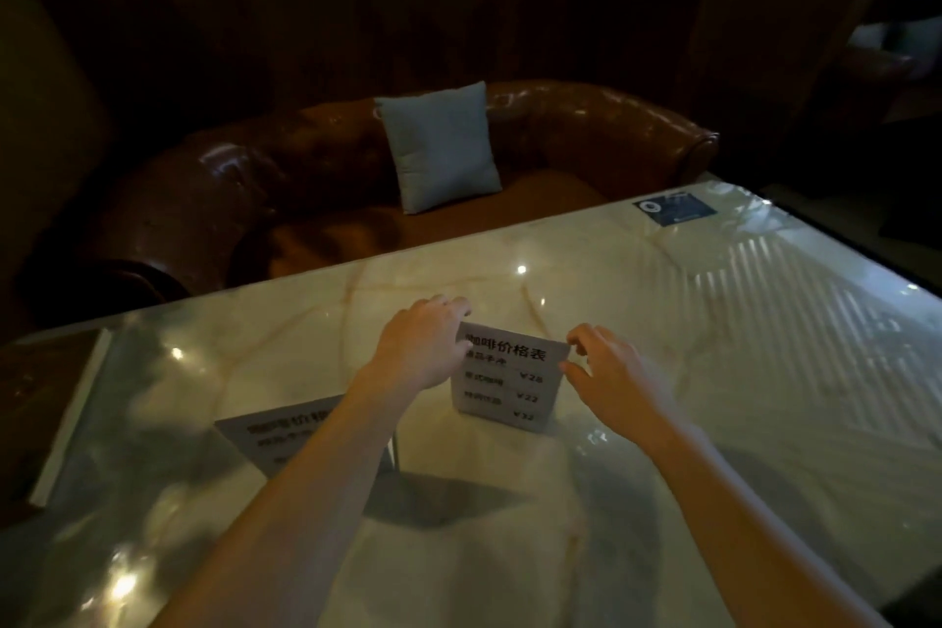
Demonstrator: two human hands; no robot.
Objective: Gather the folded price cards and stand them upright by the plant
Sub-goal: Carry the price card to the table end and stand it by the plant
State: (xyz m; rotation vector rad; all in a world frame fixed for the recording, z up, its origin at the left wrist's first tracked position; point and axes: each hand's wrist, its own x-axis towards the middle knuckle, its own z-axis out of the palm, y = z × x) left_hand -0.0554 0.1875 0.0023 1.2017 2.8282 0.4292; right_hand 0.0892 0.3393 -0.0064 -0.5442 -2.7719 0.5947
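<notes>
A folded white price card [509, 380] with dark printed lines stands upright on the glossy marble table [713, 347]. My left hand [420, 342] grips its top left corner. My right hand [609, 375] pinches its top right corner between thumb and fingers. A second folded price card [270, 428] stands to the left, nearer to me, partly hidden behind my left forearm. No plant is in view.
A brown leather sofa [306, 179] with a pale blue cushion [441, 145] sits beyond the table's far edge. A blue sticker [673, 209] lies on the far right corner. A dark flat object [46, 403] rests at the table's left edge.
</notes>
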